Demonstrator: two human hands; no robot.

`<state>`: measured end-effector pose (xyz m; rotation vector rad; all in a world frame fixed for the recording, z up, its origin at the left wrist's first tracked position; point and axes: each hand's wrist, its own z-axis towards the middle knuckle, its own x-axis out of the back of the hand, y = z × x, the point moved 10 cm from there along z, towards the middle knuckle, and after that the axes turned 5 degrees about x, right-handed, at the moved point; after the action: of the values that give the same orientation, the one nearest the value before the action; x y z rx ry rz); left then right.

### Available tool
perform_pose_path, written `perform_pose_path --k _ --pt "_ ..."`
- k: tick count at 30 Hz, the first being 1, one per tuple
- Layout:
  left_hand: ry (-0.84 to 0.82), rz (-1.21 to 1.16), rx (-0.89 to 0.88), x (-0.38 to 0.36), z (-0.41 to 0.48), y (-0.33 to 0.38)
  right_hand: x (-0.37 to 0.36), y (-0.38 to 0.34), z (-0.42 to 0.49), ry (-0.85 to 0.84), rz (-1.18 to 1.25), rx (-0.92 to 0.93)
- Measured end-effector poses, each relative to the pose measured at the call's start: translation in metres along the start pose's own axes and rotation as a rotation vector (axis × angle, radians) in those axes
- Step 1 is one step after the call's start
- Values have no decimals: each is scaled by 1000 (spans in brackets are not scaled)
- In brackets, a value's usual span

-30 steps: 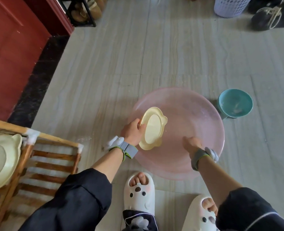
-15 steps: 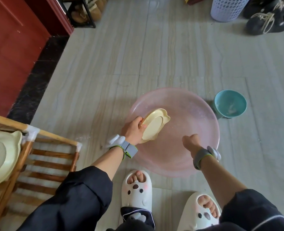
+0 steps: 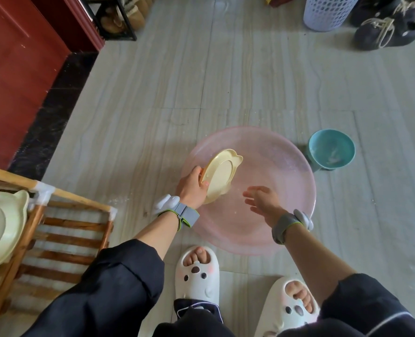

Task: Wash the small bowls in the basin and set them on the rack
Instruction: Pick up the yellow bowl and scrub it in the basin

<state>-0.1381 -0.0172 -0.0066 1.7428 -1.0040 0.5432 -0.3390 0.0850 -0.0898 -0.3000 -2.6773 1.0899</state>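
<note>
Left hand (image 3: 191,188) has the yellow bowl (image 3: 219,175) by its near rim, fingers (image 3: 196,170) curled over the edge and thumb clamped on the face. The bowl is tipped up steeply over the left side of the pink basin (image 3: 286,229). That tilt reads as draining to me: held there, the drips fall inside and not on the floor (image 3: 177,81). Whether its lower edge touches the basin, I cannot tell. Right hand (image 3: 262,200) hovers just beside it, fingers straight and spread wide, holding nothing, and it looks ready to wipe the face or flick water off.

Off to the left, the wooden rack (image 3: 80,215) stands near the basin with a pale bowl (image 3: 2,227) on its upper part, so one looks done. The teal bowl (image 3: 331,150) waits on the floor just beyond the basin's right rim, out of the water, smears inside, probably unwashed.

Now the room to move. Between basin and rack it's open floor, but the rack's top rail and corner post stand up on that path, so the bowl will have to go over the rail. Bare slats show in the middle. The slippers (image 3: 196,273) sit right by the basin's near rim, and a nudge there could slop water. A basket (image 3: 328,10) and shoes (image 3: 386,27) lie well apart.
</note>
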Motion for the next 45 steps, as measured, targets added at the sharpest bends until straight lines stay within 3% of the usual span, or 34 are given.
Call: perform_pose_path --k 8,13,23,26,30,32,38,45 --pt "0 -42 -130 15 -12 37 24 -20 -17 32 267 12" --pt "69 38 -315 32 -31 65 28 -42 -39 -51 414 49" --pt "281 356 -711 46 -80 84 34 -48 -61 -11 398 80" --pt "285 221 -519 61 -68 71 44 -44 -61 39 367 116" --pt "91 -177 -81 61 -40 41 41 -50 -59 -9 381 208" --pt "-44 -229 45 49 -35 36 37 -53 -60 -44 414 221" --pt "-165 -116 21 24 -32 28 38 -49 -50 6 351 223" --pt "26 134 -269 29 -44 51 43 -27 -52 51 298 -19"
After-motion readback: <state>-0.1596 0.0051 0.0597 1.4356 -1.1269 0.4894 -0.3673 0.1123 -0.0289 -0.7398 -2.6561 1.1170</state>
